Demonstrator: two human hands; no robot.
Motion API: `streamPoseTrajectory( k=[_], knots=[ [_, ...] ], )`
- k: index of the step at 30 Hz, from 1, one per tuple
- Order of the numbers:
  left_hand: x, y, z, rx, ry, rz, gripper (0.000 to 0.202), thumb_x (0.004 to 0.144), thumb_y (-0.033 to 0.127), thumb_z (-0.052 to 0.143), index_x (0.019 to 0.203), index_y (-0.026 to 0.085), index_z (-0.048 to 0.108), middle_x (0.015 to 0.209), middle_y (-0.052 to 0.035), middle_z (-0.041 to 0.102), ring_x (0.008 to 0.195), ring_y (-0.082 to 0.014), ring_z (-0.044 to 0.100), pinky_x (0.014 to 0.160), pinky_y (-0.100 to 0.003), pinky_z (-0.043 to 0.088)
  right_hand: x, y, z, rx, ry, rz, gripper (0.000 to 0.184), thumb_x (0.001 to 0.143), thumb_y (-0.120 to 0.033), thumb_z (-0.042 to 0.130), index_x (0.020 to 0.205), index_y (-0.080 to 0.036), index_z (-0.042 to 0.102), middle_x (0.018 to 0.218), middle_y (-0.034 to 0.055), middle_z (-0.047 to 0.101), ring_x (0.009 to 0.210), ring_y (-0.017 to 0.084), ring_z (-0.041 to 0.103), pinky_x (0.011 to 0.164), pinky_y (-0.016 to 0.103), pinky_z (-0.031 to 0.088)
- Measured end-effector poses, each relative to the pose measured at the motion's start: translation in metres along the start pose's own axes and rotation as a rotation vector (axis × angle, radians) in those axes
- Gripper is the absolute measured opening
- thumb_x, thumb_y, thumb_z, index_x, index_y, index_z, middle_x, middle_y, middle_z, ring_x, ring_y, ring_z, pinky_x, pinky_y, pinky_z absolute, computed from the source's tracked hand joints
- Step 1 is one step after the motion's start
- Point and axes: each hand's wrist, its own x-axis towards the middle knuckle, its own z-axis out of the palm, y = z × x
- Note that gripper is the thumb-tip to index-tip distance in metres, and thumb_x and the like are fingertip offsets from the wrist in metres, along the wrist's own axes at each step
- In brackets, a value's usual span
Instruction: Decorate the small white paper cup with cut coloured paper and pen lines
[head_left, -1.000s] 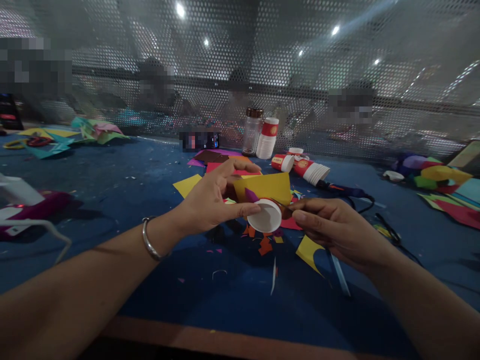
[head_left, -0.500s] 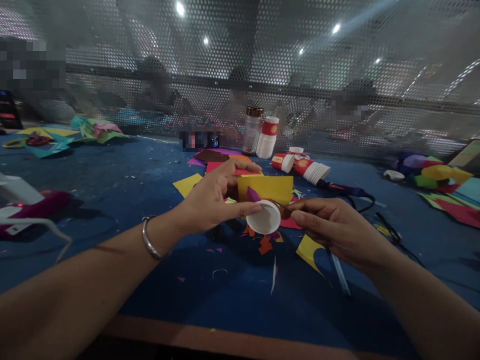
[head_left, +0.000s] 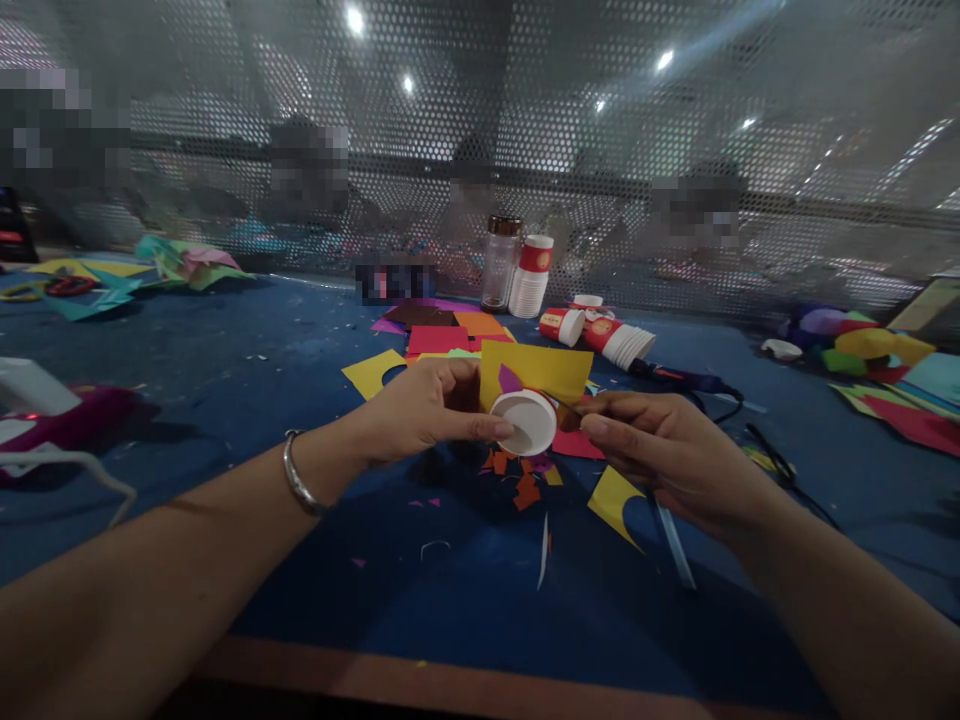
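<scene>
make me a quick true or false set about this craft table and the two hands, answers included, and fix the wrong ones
1. The left hand has its thumb against the paper cup. True.
2. The sheet behind that cup is green. False: the sheet is yellow.
3. The silver bangle is on the right wrist. False: it is on the left wrist.
4. The clear jar stands beside the upright cup stack. True.
5. The right hand holds nothing. False: it pinches a thin dark object, too unclear to name.
6. Orange scraps lie on the blue table. True.
</scene>
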Motion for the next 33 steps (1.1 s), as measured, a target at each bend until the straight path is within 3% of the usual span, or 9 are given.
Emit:
streamPoseTrajectory(
  k=[4, 9, 15, 27, 33],
  knots=[
    [-0.0007, 0.0014, -0.0003, 0.138, 0.086, 0.044, 0.034, 0.069, 0.037, 0.091, 0.086, 0.017, 0.07, 0.083, -0.0027, 0.072, 0.078, -0.0177, 0.069, 0.075, -0.034, 0.055, 0.0, 0.0018, -0.0008, 0.019, -0.018, -0.005, 0.05, 0.075, -0.061, 0.083, 0.082, -0.012, 0.074, 0.057, -0.0091, 0.031, 0.048, 0.003, 0.017, 0.043, 0.023, 0.009],
    [-0.0008, -0.0004, 0.0, 0.261, 0.112, 0.119, 0.037, 0.069, 0.046, 0.09, 0.074, 0.019, 0.067, 0.073, -0.0011, 0.065, 0.07, -0.0177, 0.063, 0.063, -0.032, 0.051, -0.0002, 0.002, -0.0005, 0.023, -0.02, 0.003, 0.049, 0.076, -0.06, 0.083, 0.081, -0.012, 0.072, 0.059, -0.0087, 0.031, 0.049, 0.003, 0.018, 0.043, 0.023, 0.009],
    [-0.0009, -0.0006, 0.0015, 0.258, 0.1, 0.151, 0.038, 0.07, 0.046, 0.089, 0.072, 0.018, 0.064, 0.071, -0.0003, 0.062, 0.067, -0.0149, 0.059, 0.06, -0.029, 0.048, -0.0013, 0.0002, -0.0004, 0.009, -0.026, -0.005, 0.05, 0.077, -0.06, 0.082, 0.081, -0.012, 0.071, 0.058, -0.0089, 0.03, 0.049, 0.003, 0.018, 0.043, 0.023, 0.009],
    [0.0001, 0.0013, 0.0019, 0.217, 0.081, 0.05, 0.038, 0.067, 0.044, 0.087, 0.073, 0.016, 0.062, 0.068, 0.0024, 0.057, 0.064, -0.0114, 0.052, 0.06, -0.026, 0.042, -0.0009, 0.0014, -0.0005, 0.032, -0.035, -0.016, 0.049, 0.076, -0.059, 0.084, 0.089, -0.013, 0.077, 0.055, -0.0092, 0.031, 0.047, 0.003, 0.018, 0.042, 0.021, 0.009],
    [-0.0007, 0.0021, -0.0003, 0.278, 0.074, 0.071, 0.039, 0.07, 0.044, 0.085, 0.069, 0.016, 0.058, 0.065, 0.0037, 0.053, 0.061, -0.0099, 0.048, 0.057, -0.025, 0.036, 0.0004, 0.0029, -0.001, 0.022, -0.026, 0.007, 0.049, 0.076, -0.061, 0.083, 0.088, -0.013, 0.077, 0.056, -0.009, 0.03, 0.048, 0.003, 0.018, 0.043, 0.022, 0.009]
  ],
)
